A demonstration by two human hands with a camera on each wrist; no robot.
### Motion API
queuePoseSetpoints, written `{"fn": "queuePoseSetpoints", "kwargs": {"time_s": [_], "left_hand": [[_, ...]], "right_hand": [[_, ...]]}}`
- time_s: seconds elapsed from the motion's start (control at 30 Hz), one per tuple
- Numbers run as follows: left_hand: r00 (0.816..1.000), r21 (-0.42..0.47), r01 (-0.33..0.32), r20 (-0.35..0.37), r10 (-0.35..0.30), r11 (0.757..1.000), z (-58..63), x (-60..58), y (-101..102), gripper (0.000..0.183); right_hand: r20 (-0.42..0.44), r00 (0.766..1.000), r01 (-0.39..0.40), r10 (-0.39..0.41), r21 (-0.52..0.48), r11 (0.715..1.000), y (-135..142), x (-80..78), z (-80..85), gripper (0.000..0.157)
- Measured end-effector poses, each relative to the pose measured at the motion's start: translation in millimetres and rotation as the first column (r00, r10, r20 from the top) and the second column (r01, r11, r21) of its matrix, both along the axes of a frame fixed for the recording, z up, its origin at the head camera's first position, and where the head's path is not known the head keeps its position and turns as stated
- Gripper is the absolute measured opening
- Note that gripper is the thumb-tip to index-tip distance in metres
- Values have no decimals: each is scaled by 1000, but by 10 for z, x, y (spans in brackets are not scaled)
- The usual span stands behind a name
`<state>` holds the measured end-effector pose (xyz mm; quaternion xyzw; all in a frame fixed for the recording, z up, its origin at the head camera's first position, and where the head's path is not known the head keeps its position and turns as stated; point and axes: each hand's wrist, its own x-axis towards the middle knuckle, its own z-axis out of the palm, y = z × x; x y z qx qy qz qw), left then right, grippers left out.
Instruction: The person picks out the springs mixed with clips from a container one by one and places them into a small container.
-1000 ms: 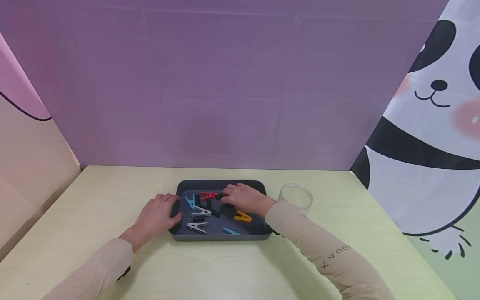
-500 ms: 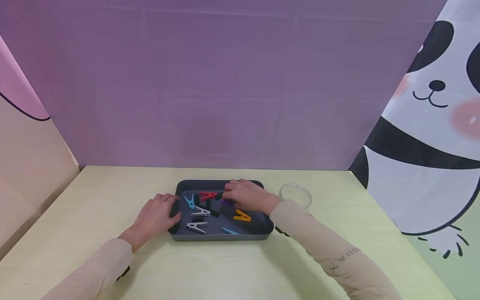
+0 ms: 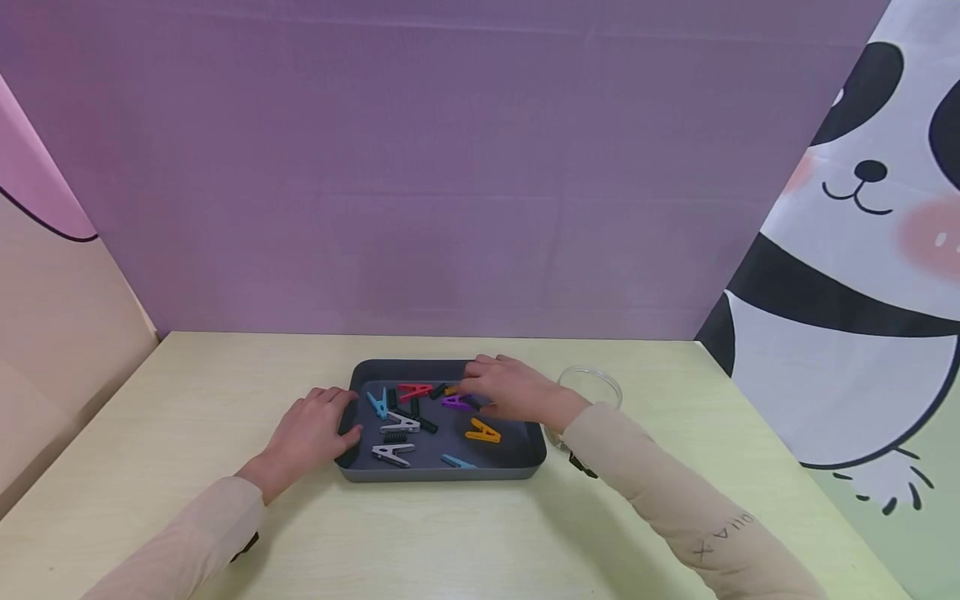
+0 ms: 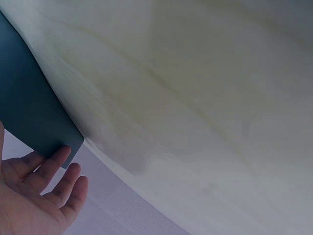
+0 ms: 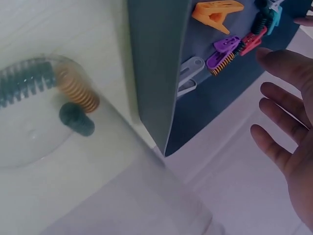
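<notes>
A grey tray holds several plastic clips and loose springs. My left hand rests against its left edge with relaxed fingers; the left wrist view shows fingertips touching the tray corner. Over the tray's right side, my right hand pinches a dark spring between thumb and index finger. That pinch is hidden in the right wrist view, where the other fingers spread loosely. Beneath lies a purple clip, with an orange spring against it and a red clip nearby.
Just right of the tray stands a clear round container, partly behind the right forearm, with dark and orange springs inside. A yellow clip, grey clips and blue clips lie in the tray. Purple backdrop behind.
My right hand has drawn up and to the right within the tray, bringing the dark spring along. The purple clip and orange spring have come into sight. The left hand has stayed put.
</notes>
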<state>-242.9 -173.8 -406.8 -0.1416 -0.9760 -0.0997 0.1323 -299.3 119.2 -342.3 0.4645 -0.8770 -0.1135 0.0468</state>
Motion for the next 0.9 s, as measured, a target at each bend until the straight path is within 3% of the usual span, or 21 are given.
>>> {"fn": "queuePoseSetpoints", "kwargs": {"time_s": [0.3,0.6,0.9], "left_hand": [[1000,3,-2,4,2,1000,-3,2,4,46],[1000,3,-8,15,8,1000,0,3,9,46],[1000,3,-1,4,1,1000,-6,2,5,46]], "right_hand": [[17,1000,-1,3,-75,997,223,79,66,36],[42,998,52,-47,-138,989,425,142,184,35],[-1,998,54,-56,-242,969,645,152,291,30]]}}
